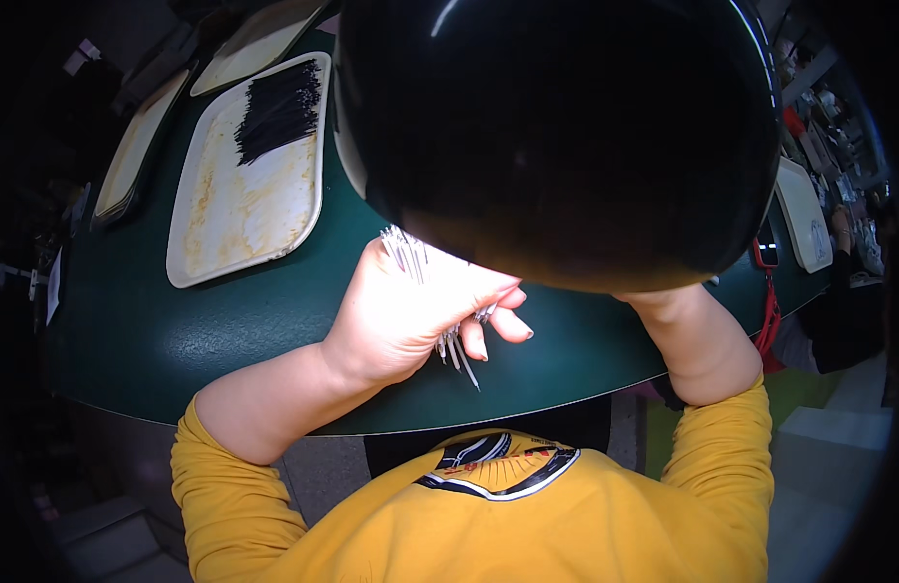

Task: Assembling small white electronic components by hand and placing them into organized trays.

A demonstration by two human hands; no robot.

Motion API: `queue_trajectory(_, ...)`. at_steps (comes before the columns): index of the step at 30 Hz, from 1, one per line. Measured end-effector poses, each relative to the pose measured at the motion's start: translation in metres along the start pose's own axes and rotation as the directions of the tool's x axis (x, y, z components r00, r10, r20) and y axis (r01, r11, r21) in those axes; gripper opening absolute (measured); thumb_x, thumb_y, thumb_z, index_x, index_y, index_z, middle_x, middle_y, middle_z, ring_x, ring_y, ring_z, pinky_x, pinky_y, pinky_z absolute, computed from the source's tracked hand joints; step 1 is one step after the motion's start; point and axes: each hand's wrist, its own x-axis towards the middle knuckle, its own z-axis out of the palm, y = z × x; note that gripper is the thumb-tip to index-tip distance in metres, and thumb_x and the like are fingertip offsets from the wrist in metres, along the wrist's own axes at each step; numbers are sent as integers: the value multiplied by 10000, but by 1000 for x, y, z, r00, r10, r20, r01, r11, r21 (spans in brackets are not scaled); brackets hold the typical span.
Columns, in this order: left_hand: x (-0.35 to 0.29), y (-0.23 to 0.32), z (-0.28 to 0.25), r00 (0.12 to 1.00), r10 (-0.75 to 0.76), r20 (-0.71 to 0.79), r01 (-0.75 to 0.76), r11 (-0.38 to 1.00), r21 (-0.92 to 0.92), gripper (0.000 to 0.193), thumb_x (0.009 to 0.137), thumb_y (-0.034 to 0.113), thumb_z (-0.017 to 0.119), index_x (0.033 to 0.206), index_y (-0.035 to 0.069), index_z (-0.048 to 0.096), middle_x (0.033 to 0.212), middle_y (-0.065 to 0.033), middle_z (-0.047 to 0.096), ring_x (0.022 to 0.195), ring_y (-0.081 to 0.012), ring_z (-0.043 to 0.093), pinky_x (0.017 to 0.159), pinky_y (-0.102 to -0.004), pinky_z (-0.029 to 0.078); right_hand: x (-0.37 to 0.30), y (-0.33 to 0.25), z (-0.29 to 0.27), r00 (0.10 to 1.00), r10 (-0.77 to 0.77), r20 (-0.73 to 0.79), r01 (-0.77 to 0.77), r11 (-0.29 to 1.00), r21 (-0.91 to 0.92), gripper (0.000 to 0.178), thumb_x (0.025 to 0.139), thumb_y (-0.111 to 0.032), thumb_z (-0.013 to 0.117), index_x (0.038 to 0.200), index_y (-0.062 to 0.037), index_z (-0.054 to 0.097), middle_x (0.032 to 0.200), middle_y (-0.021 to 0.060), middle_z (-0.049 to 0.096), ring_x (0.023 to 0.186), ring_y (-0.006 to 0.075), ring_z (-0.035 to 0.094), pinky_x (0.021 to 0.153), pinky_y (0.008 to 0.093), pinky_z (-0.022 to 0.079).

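Note:
My left hand (pixel 396 306) is closed round a bundle of thin, light-tipped wires (pixel 457 355). Some wire ends stick up above the hand, and others hang below the curled fingers. Of my right hand (pixel 663 303), only the part by the wrist shows. A large, glossy black rounded object (pixel 566 146), perhaps a lamp head, covers its fingers and anything they may hold. Both forearms, in pushed-up yellow sleeves, reach over the green table (pixel 255 335).
To the left lies a stained cream tray (pixel 241 219) with a neat layer of short dark wires (pixel 279 112). Further trays (pixel 138 151) sit behind it. At the right are another tray (pixel 804 214), a phone-like device (pixel 766 248) with a red strap, and part of another person.

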Motion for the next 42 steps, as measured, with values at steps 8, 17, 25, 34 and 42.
queue_trajectory(8,4,1,-2,999,-43,-28,46,991,129,152,757,101,598,730,-48,599,596,-115,592,419,-96,529,376,-156,386,1,23,-10,989,-136,61,138,990,-41,222,652,-44,646,487,-19,501,451,-15,460,405,12,393,368,166,289)
queue_trajectory(17,11,2,8,999,-33,-1,33,986,161,179,760,121,599,694,-46,592,548,-95,576,353,-60,445,351,-149,334,-9,11,-20,986,-165,0,161,962,-221,282,646,-46,657,456,-34,450,427,-30,408,386,4,351,360,169,274)
queue_trajectory(25,13,0,6,1000,6,24,-11,981,195,163,756,113,603,705,-41,591,543,-87,571,358,-63,454,350,-151,334,-6,-1,-16,998,-61,-3,59,975,-216,285,649,-43,649,450,-29,446,422,-24,411,385,9,369,358,174,286)
queue_trajectory(34,15,2,9,997,-31,66,16,977,213,108,790,46,536,758,-55,555,593,-92,561,418,-81,507,339,-141,309,-8,4,-25,994,-109,28,113,966,-232,244,659,-33,627,466,-7,480,430,-25,440,392,4,376,365,167,298)
queue_trajectory(42,19,-1,10,998,-33,56,22,985,173,155,759,96,596,719,-53,589,552,-95,578,366,-65,460,359,-151,344,-10,5,-23,988,-144,-52,132,973,-187,241,662,-42,628,469,-2,490,423,-25,435,393,-5,358,355,166,270)
